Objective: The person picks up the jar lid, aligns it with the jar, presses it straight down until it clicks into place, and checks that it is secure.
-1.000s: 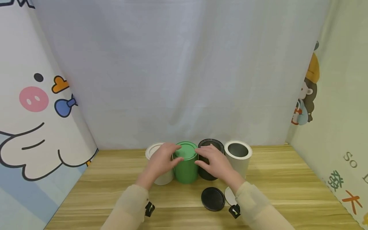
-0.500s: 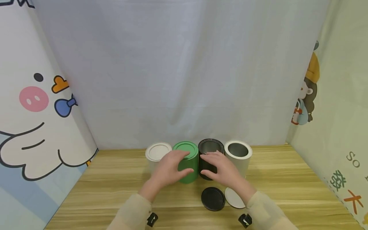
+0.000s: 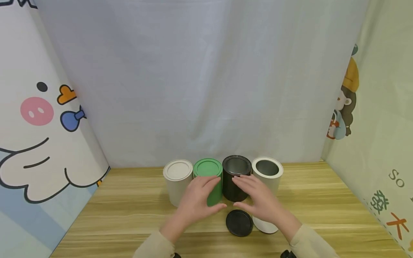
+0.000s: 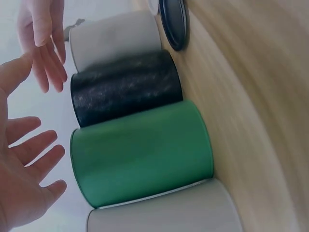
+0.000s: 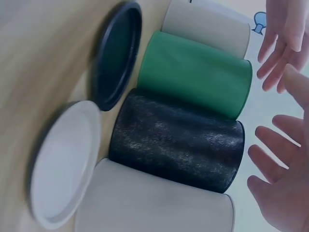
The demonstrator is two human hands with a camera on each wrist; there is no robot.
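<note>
In the head view a row of cylindrical cans stands side by side: a lidded white can (image 3: 177, 186), a lidded green can (image 3: 217, 195), a black can (image 3: 233, 188) and a white can with an uncovered top (image 3: 267, 168). I cannot tell whether the black can's top is covered. My left hand (image 3: 195, 202) hovers before the green can, fingers spread and holding nothing. Opposite it, my right hand (image 3: 261, 200) is held in front of the black can and the right white can, also holding nothing. Both wrist views show the fingers apart from the cans.
A black lid (image 3: 239, 223) lies on the wooden table (image 3: 129, 215) in front of the cans. Beside it is a white lid (image 3: 265, 226), partly hidden by my right hand. A pale curtain (image 3: 206, 89) hangs behind the row, with printed cloth on both sides.
Both hands have drawn back toward me from above the green and black cans and shifted slightly right. The cans and lids stay in place.
</note>
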